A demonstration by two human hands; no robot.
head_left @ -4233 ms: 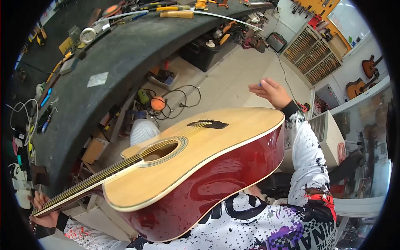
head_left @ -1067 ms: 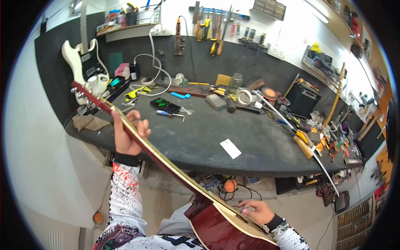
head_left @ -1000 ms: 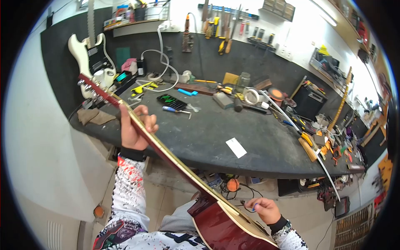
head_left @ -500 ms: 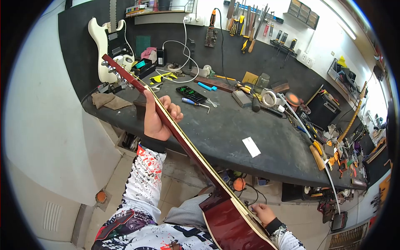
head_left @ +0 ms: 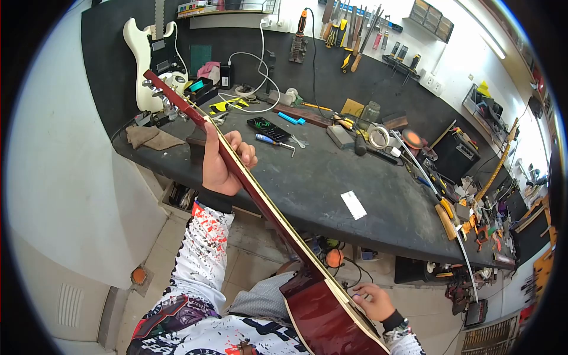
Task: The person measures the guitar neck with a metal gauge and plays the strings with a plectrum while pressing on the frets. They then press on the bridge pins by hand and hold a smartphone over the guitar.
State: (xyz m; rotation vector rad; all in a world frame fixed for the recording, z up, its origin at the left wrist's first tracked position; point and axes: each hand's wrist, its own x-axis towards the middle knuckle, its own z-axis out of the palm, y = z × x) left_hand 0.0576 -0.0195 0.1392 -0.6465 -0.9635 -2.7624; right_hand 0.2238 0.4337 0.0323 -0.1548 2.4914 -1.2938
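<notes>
Room: workshop, with a dark curved table [head_left: 307, 183] running from upper left to right of the frame and tools hung on the dark wall behind it.
Guitar: a red-sided acoustic guitar [head_left: 319, 307] lay across the person's lap at the bottom centre, its neck [head_left: 236, 168] rising diagonally to the headstock at upper left.
Left hand: the left hand [head_left: 222, 163] wrapped the neck at centre left, thumb behind, fingers [head_left: 244, 155] curled over and pressed on the fretboard.
Right hand: the right hand [head_left: 373, 300] sat at the guitar's top, lower right; fingers bent inward, whether they pinched anything could not be told.
Table things: a screwdriver [head_left: 273, 142] and a black case [head_left: 264, 126] lay just beyond the left hand; a white card [head_left: 354, 205] lay near the table's front edge.
Background: a white electric guitar [head_left: 155, 56] leaned on the wall at upper left.
</notes>
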